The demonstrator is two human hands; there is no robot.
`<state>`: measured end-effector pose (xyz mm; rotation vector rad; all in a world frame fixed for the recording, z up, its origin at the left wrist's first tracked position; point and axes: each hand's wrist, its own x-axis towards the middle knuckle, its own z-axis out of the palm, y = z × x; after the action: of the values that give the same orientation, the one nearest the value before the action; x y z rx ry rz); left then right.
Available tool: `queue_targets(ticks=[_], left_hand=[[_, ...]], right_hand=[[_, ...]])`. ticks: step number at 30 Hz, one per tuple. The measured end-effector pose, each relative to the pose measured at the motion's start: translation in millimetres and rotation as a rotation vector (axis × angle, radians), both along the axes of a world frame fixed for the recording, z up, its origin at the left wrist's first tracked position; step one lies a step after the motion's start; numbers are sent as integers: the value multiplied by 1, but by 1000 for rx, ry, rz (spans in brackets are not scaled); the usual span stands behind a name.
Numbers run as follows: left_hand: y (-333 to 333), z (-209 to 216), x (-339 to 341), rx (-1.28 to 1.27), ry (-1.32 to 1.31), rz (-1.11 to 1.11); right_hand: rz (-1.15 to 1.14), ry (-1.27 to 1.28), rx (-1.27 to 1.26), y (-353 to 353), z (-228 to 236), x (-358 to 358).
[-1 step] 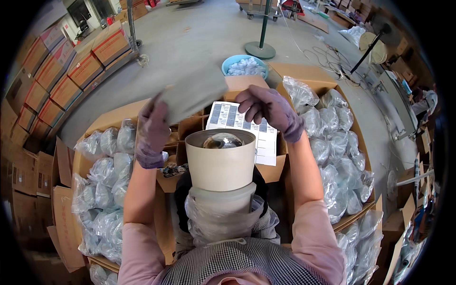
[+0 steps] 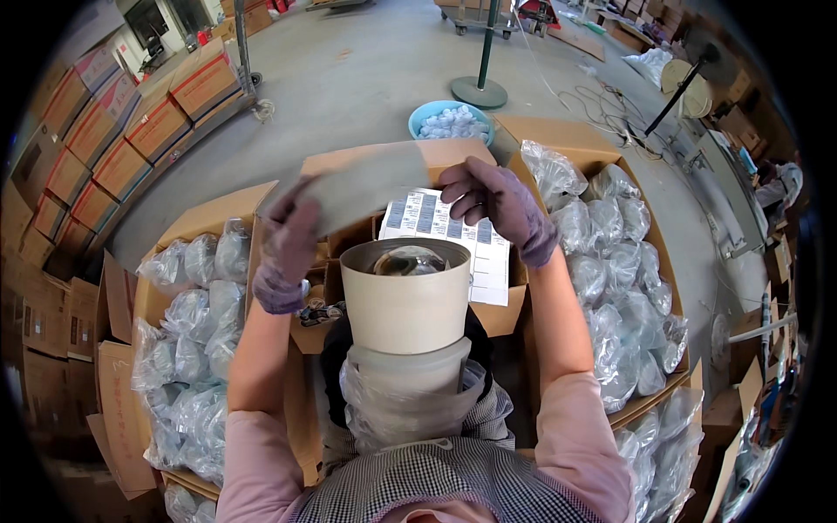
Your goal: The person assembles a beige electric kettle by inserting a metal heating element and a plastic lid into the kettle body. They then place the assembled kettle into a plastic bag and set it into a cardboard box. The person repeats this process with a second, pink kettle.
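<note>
Currently, the left hand (image 2: 289,240) is pinching a blurred, flat grey piece (image 2: 370,185) in its fingers above a divided carton (image 2: 458,154), which a label sheet (image 2: 491,272) and cream cylinder (image 2: 405,312) are partly hiding; the right hand (image 2: 504,200) is hanging finger-curled, grip unclear.

Grey floor (image 2: 331,100), stacked cartons (image 2: 159,125) at left; green stand (image 2: 479,93)

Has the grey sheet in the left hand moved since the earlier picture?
Yes. Against the blue basin, the blurred grey sheet in the left hand now sits lower in the picture.
</note>
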<state>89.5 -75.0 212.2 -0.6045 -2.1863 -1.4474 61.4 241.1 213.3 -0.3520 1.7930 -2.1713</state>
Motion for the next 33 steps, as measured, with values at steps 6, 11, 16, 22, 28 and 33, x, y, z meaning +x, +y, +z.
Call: queue_targets(ticks=[6, 11, 16, 22, 28, 33], left_hand=[[24, 10, 2, 162, -81, -527], [26, 16, 14, 110, -60, -501], [26, 23, 23, 29, -46, -489], [55, 47, 63, -226, -57, -268], [12, -23, 12, 337, -270, -778], [21, -34, 5, 407, -451, -472]], right_hand=[[-38, -10, -213, -27, -10, 19], [104, 171, -123, -39, 9, 42], [-1, 665, 218, -42, -3, 43], [141, 349, -267, -53, -48, 37], [-129, 729, 514, -48, 25, 94], [63, 387, -124, -30, 40, 94]])
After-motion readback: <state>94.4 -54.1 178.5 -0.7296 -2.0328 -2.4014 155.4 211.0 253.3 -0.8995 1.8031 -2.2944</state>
